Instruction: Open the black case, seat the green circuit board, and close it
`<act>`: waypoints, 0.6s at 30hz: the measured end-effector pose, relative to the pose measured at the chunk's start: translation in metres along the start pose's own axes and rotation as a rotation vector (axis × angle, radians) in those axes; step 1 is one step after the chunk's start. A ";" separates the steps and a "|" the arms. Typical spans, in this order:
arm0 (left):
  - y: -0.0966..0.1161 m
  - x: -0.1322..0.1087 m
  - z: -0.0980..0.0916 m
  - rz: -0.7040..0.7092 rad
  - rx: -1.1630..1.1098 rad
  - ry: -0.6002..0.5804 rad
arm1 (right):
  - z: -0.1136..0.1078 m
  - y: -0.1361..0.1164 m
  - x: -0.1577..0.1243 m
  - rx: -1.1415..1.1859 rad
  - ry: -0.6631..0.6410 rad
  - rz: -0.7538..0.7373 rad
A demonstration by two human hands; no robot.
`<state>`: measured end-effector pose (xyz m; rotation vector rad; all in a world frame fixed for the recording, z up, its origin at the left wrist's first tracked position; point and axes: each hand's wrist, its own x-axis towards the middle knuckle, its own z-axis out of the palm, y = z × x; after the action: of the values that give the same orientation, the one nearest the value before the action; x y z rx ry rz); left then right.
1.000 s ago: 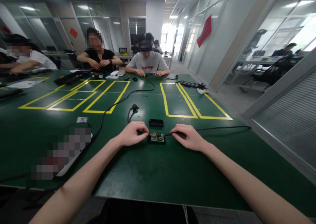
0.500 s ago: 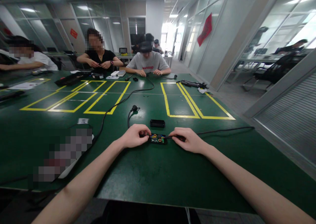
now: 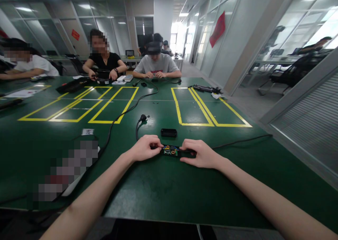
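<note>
A small black case (image 3: 171, 152) lies open on the green table, with a circuit board and copper-coloured ring coils showing inside. My left hand (image 3: 146, 147) is closed in a pinch at its left end, where a short black cord with a plug (image 3: 143, 118) runs out behind the fingers. At the opposite end my right hand (image 3: 199, 153) has its fingers and thumb around the case's end and the cable there; the exact contact is partly hidden. From behind that hand a black cable (image 3: 243, 140) stretches right. Just beyond the case sits its separate black cover (image 3: 169, 132), hollow side up.
To the left is a blurred-out long object (image 3: 68, 169) with a white edge, beside a numbered tag (image 3: 88, 131). A long black cable (image 3: 116, 120) crosses the table. Yellow tape outlines (image 3: 192, 124) and a folded black tripod-like item (image 3: 206, 89) lie farther off. Several people sit opposite.
My right hand has shifted from pinching the cable beside the case to spanning the case's right end, thumb lower. The case has moved slightly right. My left hand keeps its pinch.
</note>
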<state>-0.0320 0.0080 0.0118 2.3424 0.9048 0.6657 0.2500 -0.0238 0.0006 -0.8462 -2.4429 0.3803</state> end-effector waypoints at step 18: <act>-0.008 -0.001 0.002 0.149 0.256 0.069 | 0.006 0.008 0.006 -0.278 0.115 -0.045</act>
<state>-0.0350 0.0112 0.0047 2.6494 0.8979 0.7314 0.2458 -0.0145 -0.0053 -0.8974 -2.4356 -0.0259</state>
